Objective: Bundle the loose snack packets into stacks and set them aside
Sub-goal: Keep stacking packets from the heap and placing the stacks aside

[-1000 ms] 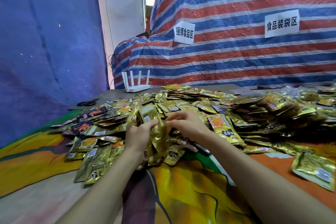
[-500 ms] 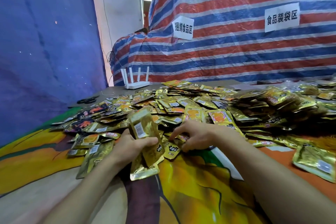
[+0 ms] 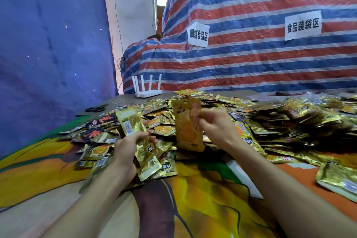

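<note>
A wide heap of loose gold snack packets point(image 3: 260, 120) covers the table from the middle to the right edge. My left hand point(image 3: 129, 147) grips a small stack of gold packets point(image 3: 135, 133), fanned and tilted, with a barcode side facing me. My right hand point(image 3: 216, 127) pinches a single gold packet with an orange picture point(image 3: 187, 125) by its right edge and holds it upright above the heap, a short way right of the stack. That packet is motion-blurred.
A colourful printed cloth point(image 3: 202, 199) covers the near table. A white router point(image 3: 147, 92) stands at the back, black scissors point(image 3: 96, 108) lie at the back left. One gold packet point(image 3: 338, 179) lies apart at the right. A striped tarp wall point(image 3: 251, 54) with paper signs rises behind.
My right hand has lifted a single packet out of the heap and raised it upright. My left hand has kept its stack and lifted it slightly.
</note>
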The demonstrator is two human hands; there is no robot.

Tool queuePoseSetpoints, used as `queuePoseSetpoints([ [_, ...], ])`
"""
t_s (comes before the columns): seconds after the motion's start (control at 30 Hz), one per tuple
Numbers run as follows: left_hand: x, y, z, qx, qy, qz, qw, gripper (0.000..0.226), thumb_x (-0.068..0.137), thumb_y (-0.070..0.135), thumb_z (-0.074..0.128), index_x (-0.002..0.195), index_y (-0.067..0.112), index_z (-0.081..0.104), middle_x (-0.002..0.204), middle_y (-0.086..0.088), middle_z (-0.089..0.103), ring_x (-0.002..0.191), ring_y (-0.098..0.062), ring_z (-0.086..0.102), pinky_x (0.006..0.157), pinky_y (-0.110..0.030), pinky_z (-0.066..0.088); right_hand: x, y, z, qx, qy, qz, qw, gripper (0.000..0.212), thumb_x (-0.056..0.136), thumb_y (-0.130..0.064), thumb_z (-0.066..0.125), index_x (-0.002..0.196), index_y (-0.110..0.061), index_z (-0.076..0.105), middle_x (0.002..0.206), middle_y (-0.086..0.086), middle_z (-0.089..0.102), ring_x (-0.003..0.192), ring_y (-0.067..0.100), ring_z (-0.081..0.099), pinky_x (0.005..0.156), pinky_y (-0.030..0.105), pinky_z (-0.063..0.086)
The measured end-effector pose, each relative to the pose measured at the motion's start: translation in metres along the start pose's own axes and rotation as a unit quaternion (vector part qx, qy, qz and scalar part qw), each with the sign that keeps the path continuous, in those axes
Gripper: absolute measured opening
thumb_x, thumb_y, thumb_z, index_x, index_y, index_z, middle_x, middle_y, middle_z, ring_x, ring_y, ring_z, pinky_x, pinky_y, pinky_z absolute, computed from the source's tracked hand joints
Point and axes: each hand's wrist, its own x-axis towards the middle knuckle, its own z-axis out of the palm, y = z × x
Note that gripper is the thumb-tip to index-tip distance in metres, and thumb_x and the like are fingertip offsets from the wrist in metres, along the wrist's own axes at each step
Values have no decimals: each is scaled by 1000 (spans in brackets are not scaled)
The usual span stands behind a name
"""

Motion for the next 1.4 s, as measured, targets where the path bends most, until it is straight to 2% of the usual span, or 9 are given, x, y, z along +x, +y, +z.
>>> queuePoseSetpoints([
  [0.13,1,0,14,62,-6,33,998,27,87,-6,55,103,7,71,83,-17,74,76,-29,69,82,-45,56,5,-6,0,216,43,94,971,22,103,-12,52,95,-17,72,83,-5,78,78,11,75,65,30,61],
  [0.33,13,-2,55,74,-8,20,997,16,83,4,70,98,7,66,74,-9,64,63,-21,61,61,-37,55,12,-6,-4,348,49,219,910,17,101,-17,43,91,-11,55,84,7,68,75,20,70,73,48,63],
  [0.57,4,-41,77,72,-16,94,993,104,41,59,91,133,46,45,123,0,62,106,-24,68,87,-45,58,-3,-8,17,186,-7,131,974,13,80,-20,71,87,-11,63,80,3,70,73,18,68,63,31,57],
  [0.67,6,-42,70,69,-44,96,992,95,46,55,88,130,37,49,109,0,73,93,-18,74,73,-32,60,-6,-15,19,183,-125,105,969,25,69,-23,62,92,-13,60,86,9,67,79,18,63,70,30,50],
  [0.73,7,-44,65,95,-55,96,989,89,51,50,88,129,33,48,98,5,76,91,-19,74,77,-38,62,-7,-16,16,224,-184,123,949,30,66,-15,59,97,-12,57,90,11,61,84,23,58,76,38,46],
  [0.87,5,-47,66,153,-89,123,977,92,57,35,84,136,28,38,91,4,76,87,-16,73,85,-47,60,-6,-18,0,232,-282,132,922,51,64,-4,68,113,-2,54,84,8,60,77,19,60,70,29,50],
  [1.07,7,-39,69,131,-35,232,963,81,85,10,75,147,32,28,96,2,60,70,1,63,62,-18,51,-7,-11,-11,-130,-427,126,886,47,67,-37,93,97,-27,59,97,2,72,88,26,70,68,32,53],
  [1.23,6,-42,71,162,-82,301,936,89,82,23,79,150,45,26,133,31,39,104,22,52,77,1,42,-10,-11,2,-101,-424,112,893,34,72,-21,91,94,-9,68,85,5,78,76,21,76,67,35,60],
  [1.4,1,-53,65,226,-196,268,916,90,68,24,87,143,43,40,131,15,53,110,6,59,85,-10,47,-10,-7,-14,5,-454,145,879,24,74,-4,86,93,-16,76,96,9,77,86,21,75,71,23,58],
])
